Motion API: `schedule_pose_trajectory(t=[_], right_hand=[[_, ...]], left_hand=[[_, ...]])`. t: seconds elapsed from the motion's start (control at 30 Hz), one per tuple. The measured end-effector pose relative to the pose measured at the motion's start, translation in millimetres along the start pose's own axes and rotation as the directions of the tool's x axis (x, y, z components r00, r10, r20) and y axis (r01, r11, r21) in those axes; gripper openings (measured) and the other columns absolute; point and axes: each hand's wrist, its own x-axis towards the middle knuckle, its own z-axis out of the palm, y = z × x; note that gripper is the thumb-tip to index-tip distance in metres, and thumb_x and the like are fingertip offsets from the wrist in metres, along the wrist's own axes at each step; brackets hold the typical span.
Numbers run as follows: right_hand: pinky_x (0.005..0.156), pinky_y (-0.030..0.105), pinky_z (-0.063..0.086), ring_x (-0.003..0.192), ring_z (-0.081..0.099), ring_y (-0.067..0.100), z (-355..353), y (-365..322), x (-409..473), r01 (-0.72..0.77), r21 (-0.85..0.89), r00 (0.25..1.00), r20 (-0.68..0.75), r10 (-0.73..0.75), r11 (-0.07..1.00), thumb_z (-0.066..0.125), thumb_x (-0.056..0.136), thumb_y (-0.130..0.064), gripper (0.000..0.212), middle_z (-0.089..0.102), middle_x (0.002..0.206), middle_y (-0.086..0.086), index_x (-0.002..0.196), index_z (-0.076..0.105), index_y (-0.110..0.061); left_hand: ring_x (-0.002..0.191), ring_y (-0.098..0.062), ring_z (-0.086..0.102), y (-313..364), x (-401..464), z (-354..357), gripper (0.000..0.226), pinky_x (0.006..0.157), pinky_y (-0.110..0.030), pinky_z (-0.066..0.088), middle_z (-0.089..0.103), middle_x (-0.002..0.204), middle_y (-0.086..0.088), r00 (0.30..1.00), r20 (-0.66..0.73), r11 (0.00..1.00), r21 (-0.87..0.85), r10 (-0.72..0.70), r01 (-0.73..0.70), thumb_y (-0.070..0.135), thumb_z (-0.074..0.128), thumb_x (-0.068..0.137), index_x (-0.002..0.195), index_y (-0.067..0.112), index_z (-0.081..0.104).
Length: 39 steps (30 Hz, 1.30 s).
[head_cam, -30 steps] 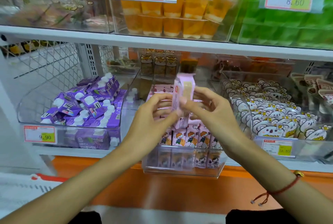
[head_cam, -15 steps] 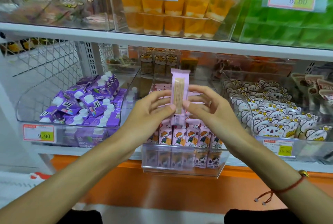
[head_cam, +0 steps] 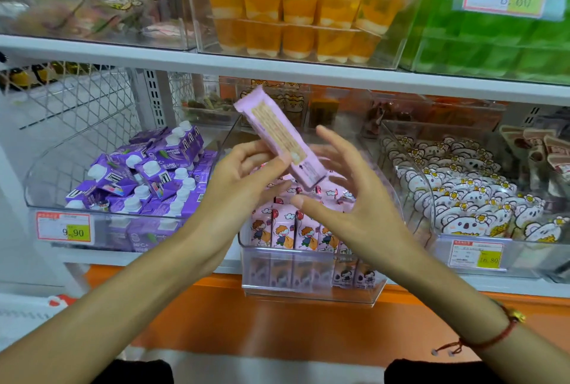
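**One pink packet (head_cam: 275, 136) held above a clear bin (head_cam: 311, 295)**

The left hand (head_cam: 243, 186) had its grip clamped on the packet's lower half; the packet leaned with its top to the left. The right hand (head_cam: 354, 207), fingers spread apart, held nothing, just right of the packet's lower end.

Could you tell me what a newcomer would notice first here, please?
The long pink snack packet stands out at centre, its top tilted to the left, pinched by the left hand, while the right hand is spread open beside it. Above it sit orange jelly cups; purple cartons with white caps pile at lower left.
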Motion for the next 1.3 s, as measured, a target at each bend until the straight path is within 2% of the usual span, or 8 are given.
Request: schedule_pose_trajectory(t=[0.13,0.3,0.4,0.7,0.83,0.97,1.13,1.3], right_hand=[[0.087,0.021,0.051,0.098,0.065,0.006,6.7,-3.8,1.4,0.026,0.099,0.996,-0.084,-0.017,0.995,0.070,0.085,-0.010,0.040,0.066,0.109,-0.015,0.121,0.056,-0.022],[0.071,0.014,0.051,0.074,0.068,0.005,2.2,-5.9,4.5,-0.162,0.362,0.982,-0.035,0.187,0.918,0.066,0.086,-0.012,0.033,0.073,0.084,-0.012,0.118,0.055,-0.014],[0.074,0.020,0.054,0.077,0.069,0.015,-4.0,-3.8,8.5,-0.305,0.523,0.941,0.037,0.336,0.796,0.064,0.084,-0.025,0.031,0.074,0.089,0.003,0.112,0.059,-0.014],[0.063,0.021,0.054,0.066,0.066,0.013,2.3,7.1,22.2,-0.440,0.715,0.843,0.120,0.524,0.544,0.066,0.084,-0.033,0.019,0.061,0.071,-0.002,0.094,0.066,-0.017],[0.072,0.028,0.053,0.073,0.065,0.010,17.5,15.1,32.2,-0.415,0.457,0.863,-0.075,0.500,0.786,0.065,0.086,-0.040,0.028,0.067,0.082,-0.004,0.104,0.060,-0.020],[0.057,0.010,0.041,0.064,0.051,-0.001,36.3,19.8,31.8,-0.224,0.016,0.962,-0.156,0.223,0.975,0.066,0.087,-0.017,0.015,0.055,0.078,-0.008,0.088,0.051,-0.022],[0.083,0.022,0.040,0.095,0.045,0.009,43.4,25.3,27.1,0.025,-0.513,0.992,0.118,0.042,0.858,0.066,0.084,-0.035,0.031,0.056,0.102,-0.006,0.113,0.065,-0.024],[0.089,0.032,0.036,0.103,0.046,0.017,36.8,23.3,24.2,0.110,-0.592,0.974,0.226,0.033,0.798,0.064,0.085,-0.041,0.033,0.062,0.112,-0.004,0.116,0.066,-0.028]], left_hand=[[0.099,-0.012,0.070,-0.3,-2.5,0.2,0.050,0.077,-0.025,0.058,0.074,0.103,-0.001,1.000,0.010,1.000,0.003,-0.019,0.019,0.031,0.069,0.077,0.119,0.009,0.055],[0.112,-0.005,0.063,2.8,4.8,-11.7,0.075,0.091,-0.025,0.053,0.065,0.120,0.011,0.995,-0.007,0.995,0.025,0.096,-0.096,0.027,0.073,0.068,0.136,0.024,0.042],[0.106,-0.009,0.066,5.3,6.5,-17.6,0.062,0.088,-0.028,0.055,0.068,0.114,0.006,0.994,0.031,0.993,0.045,0.108,-0.109,0.023,0.071,0.073,0.131,0.022,0.051],[0.095,-0.010,0.070,4.5,6.1,-16.9,0.042,0.078,-0.022,0.057,0.073,0.102,0.003,0.961,-0.066,0.961,0.092,0.267,-0.261,0.029,0.070,0.072,0.109,0.011,0.058],[0.088,-0.015,0.071,4.6,14.9,-29.9,0.027,0.075,-0.025,0.056,0.074,0.092,0.006,0.885,-0.204,0.899,0.229,0.419,-0.373,0.030,0.075,0.071,0.094,0.023,0.063],[0.081,-0.006,0.066,4.3,22.4,-47.1,0.023,0.072,-0.019,0.053,0.070,0.088,0.015,0.821,-0.135,0.765,0.470,0.555,-0.440,0.028,0.078,0.074,0.090,0.033,0.062],[0.086,-0.009,0.066,0.9,25.5,-55.8,0.024,0.071,-0.031,0.057,0.069,0.091,0.014,0.850,-0.006,0.677,0.607,0.527,-0.416,0.044,0.074,0.072,0.092,0.039,0.061],[0.079,0.006,0.063,10.5,29.2,-55.7,0.030,0.069,-0.027,0.055,0.066,0.091,0.026,0.847,0.149,0.521,0.730,0.510,-0.442,0.055,0.068,0.068,0.093,0.039,0.060]])
